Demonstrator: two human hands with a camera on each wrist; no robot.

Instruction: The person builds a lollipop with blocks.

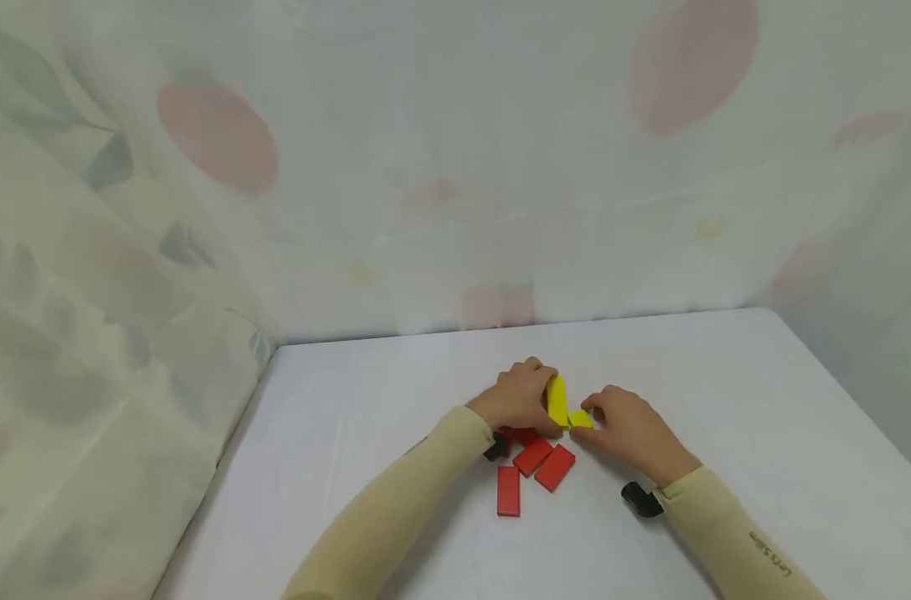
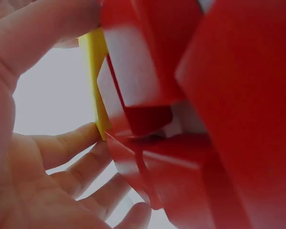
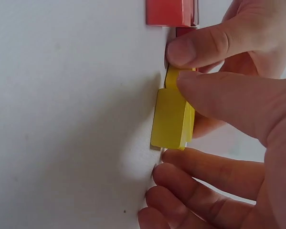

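Note:
My left hand (image 1: 526, 398) grips a yellow block (image 1: 556, 400) standing on edge at the middle of the white table (image 1: 725, 392). In the left wrist view that yellow block (image 2: 96, 81) shows between the thumb and fingers, behind blurred red blocks (image 2: 238, 95) close to the lens. My right hand (image 1: 603, 414) pinches a second, smaller-looking yellow block (image 1: 580, 419) right beside the first. The right wrist view has this yellow block (image 3: 169, 119) on edge on the table, my right thumb on it and fingers curled below. The left hand's thumb (image 3: 200, 47) touches its far end.
Three red blocks (image 1: 508, 490) (image 1: 533, 457) (image 1: 555, 467) lie flat just in front of the hands, and more red shows under the left wrist (image 1: 515, 435). A pale floral cloth (image 1: 200, 250) hangs behind and to the left of the table.

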